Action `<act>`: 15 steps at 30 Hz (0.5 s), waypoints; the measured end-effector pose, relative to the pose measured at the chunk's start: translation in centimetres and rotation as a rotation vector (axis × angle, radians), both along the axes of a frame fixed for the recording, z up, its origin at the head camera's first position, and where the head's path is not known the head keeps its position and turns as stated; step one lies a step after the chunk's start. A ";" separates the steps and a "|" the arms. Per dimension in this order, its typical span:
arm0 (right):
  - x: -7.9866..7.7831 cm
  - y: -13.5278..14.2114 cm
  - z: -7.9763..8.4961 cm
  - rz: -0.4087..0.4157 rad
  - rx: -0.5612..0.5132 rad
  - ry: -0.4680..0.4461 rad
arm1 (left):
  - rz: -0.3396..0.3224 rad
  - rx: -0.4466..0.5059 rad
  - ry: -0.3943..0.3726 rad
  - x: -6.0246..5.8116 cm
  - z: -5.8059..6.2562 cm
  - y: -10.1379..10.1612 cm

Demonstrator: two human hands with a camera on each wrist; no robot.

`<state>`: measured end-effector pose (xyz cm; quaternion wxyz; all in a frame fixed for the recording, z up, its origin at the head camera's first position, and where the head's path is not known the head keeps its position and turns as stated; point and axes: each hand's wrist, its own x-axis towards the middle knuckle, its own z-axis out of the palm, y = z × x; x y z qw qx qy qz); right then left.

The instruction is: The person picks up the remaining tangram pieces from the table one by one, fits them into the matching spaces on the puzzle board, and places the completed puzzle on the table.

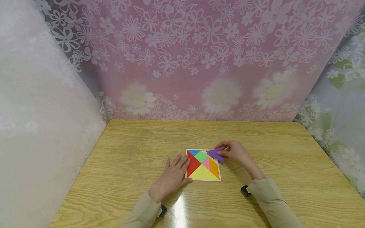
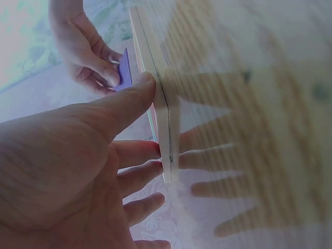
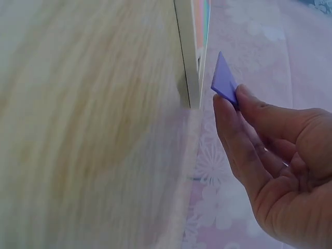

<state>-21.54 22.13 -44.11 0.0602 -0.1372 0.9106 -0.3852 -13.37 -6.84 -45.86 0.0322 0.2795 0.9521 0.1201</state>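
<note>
A square tangram tray (image 1: pixel 203 180) lies flat on the wooden table, filled with colored pieces except at its far right corner. Red triangle (image 1: pixel 192 165), yellow triangle (image 1: pixel 203 174), green square (image 1: pixel 201 156), blue triangle (image 1: pixel 194 152), pink triangle (image 1: pixel 206 164) and orange parallelogram (image 1: pixel 214 168) sit inside it. My right hand (image 1: pixel 233 152) pinches a purple triangle (image 3: pixel 224 83) between thumb and fingers, raised over that corner. Along the left side, my left hand (image 1: pixel 172 175) rests with fingers spread, its thumb (image 2: pixel 132 98) and fingertips at the tray's edge.
The wooden table (image 1: pixel 128 148) runs back to a pink flowered curtain (image 1: pixel 182 63). A white surface (image 1: pixel 42 110) rises on the left, and a flowered cloth (image 1: pixel 336 104) hangs on the right. Dark wrist cameras show under both sleeves.
</note>
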 end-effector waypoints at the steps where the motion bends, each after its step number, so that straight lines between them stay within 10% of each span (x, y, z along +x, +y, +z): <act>1: -0.1 -0.2 0.0 -0.002 0.014 0.004 | -0.001 -0.001 0.000 0.0 0.0 0.0; 15: -1.2 -2.4 -0.3 -0.069 0.082 -0.058 | 0.007 -0.002 0.000 0.0 0.2 0.1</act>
